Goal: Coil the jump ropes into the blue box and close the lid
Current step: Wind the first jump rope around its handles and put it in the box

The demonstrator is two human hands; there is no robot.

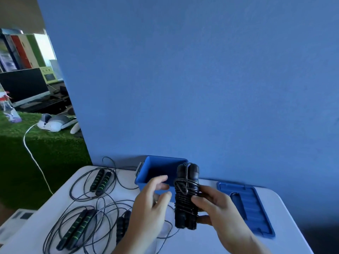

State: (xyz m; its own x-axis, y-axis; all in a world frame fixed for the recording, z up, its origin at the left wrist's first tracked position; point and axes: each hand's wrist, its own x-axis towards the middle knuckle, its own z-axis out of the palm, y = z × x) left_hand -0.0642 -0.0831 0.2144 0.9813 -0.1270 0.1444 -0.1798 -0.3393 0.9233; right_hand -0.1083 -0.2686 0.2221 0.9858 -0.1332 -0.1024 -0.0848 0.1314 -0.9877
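While you're holding that wound-up jump rope (186,197) upright just in front of the blue box (157,171), your right hand (216,209) is doing all the work. Its fingers (199,198) are curling round the middle of the bundle, right over the wrapped cord. Your left hand (152,204) is hovering beside it, fingers loose and gripping nothing.

I'm guessing the bundle is feeling light, with stiff handles inside and a springy, slick cord that's wanting to unwind. So pinching across the wraps is looking safer than grabbing the bare handle ends.

The box is sitting open at the back of the surface (183,241), with its lid (256,213) lying flat to the right. Three loose jump ropes (100,180) are sprawling on the left. They're looking floppy and tangle-prone, so I'd be taking each one by its paired handles (77,228).
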